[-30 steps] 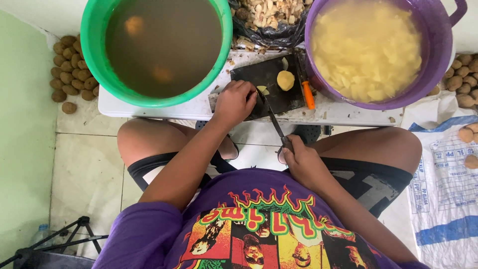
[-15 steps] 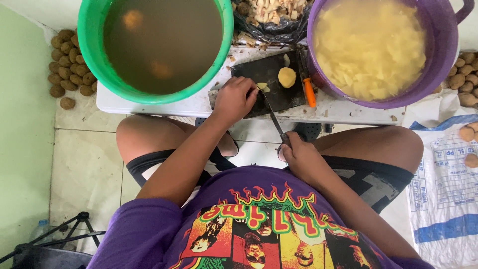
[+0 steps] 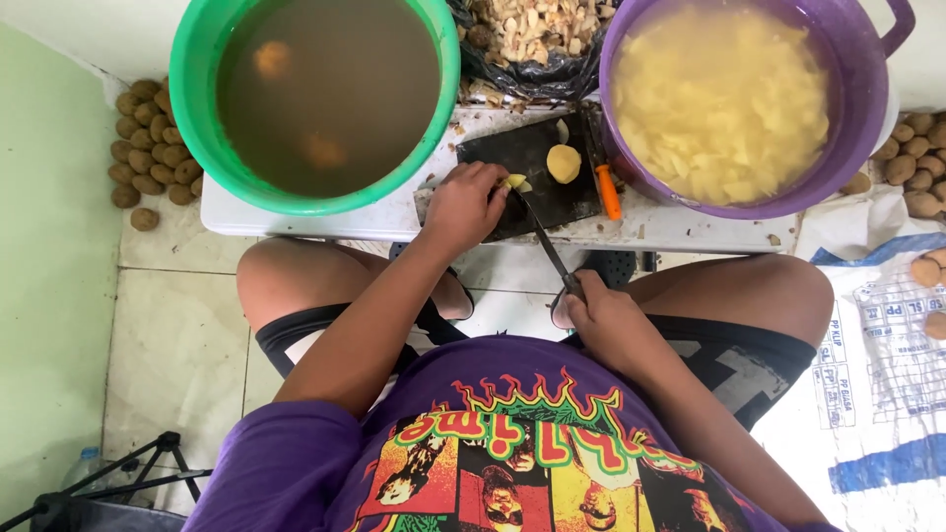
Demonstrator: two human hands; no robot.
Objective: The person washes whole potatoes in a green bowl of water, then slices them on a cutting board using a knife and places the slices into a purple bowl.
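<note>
Here the left hand (image 3: 463, 207) pins a potato piece (image 3: 513, 181) on the cutting board (image 3: 537, 167); the right hand (image 3: 606, 320) grips the knife (image 3: 544, 241). Fingertips beside the blade risk a nick if it slips.

Green tub (image 3: 202, 148) of murky water, left; purple tub (image 3: 857, 148) of pale slices, right; unpeeled potatoes (image 3: 148, 163) heaped on floor; orange-handled peeler (image 3: 609, 192) on bench (image 3: 296, 212).
</note>
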